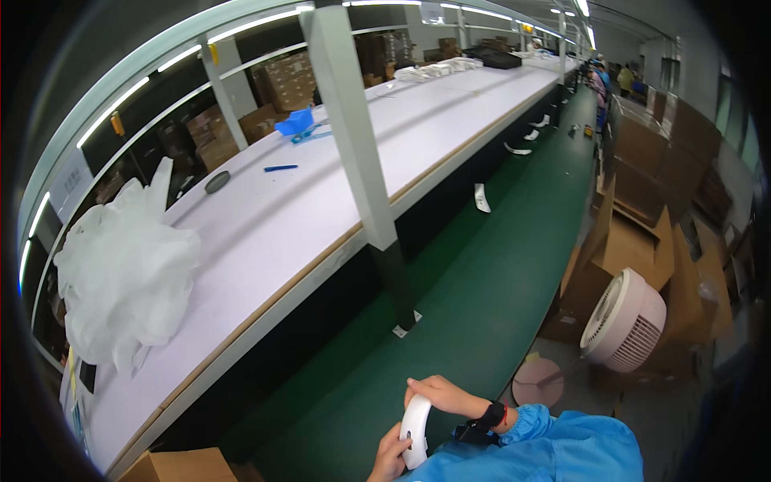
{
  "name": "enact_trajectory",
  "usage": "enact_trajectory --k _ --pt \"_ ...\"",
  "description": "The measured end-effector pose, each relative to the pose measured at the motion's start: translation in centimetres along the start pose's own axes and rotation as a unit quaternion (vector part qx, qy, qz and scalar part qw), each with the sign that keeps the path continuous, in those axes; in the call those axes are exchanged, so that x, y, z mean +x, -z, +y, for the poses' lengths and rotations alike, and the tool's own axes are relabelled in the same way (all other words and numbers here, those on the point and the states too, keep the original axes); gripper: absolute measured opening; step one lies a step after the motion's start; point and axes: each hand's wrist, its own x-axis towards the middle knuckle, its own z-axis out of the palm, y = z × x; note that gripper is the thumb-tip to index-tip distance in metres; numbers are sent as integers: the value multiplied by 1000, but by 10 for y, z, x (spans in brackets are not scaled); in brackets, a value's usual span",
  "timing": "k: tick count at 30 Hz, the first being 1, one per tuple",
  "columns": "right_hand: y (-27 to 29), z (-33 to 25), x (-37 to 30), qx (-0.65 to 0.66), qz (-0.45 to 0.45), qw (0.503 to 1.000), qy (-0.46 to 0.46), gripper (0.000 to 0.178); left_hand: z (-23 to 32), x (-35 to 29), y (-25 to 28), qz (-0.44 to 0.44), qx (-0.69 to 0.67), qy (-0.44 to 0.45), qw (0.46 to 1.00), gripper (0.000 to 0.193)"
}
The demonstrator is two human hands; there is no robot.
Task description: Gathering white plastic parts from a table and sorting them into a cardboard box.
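A curved white plastic piece (pixel 417 419) is held upright over the near end of the green belt. My left hand (pixel 389 455) grips its lower part, with the thumb against the front by a small dark opening. Around the upper end curl the fingers of my right hand (pixel 440 394), partly hidden by the piece. My right wrist carries a black watch-like band and a red cord below a blue sleeve (pixel 554 444). Farther along the green conveyor belt (pixel 474 277) lies a similar white curved piece (pixel 482 198), with several more beyond it.
A long white table (pixel 289 217) runs along the left, bearing a white plastic bag (pixel 128 273), a blue pen (pixel 281 168) and a blue tray (pixel 295 122). A post (pixel 353 128) rises at its edge. Right of the belt stand a pale fan (pixel 625 321), a round stool (pixel 538 381) and cardboard boxes (pixel 634 241).
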Motion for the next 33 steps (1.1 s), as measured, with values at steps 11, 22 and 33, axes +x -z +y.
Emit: enact_trajectory --k 11,22,33 --pt "-6 0 -1 -40 24 998 31 53 -8 14 15 2 89 6 996 29" --pt "0 22 -1 -152 111 982 21 53 -41 56 53 -78 205 -3 976 41" --pt "-7 26 8 -100 100 990 -10 55 -28 35 45 -73 -10 67 995 31"
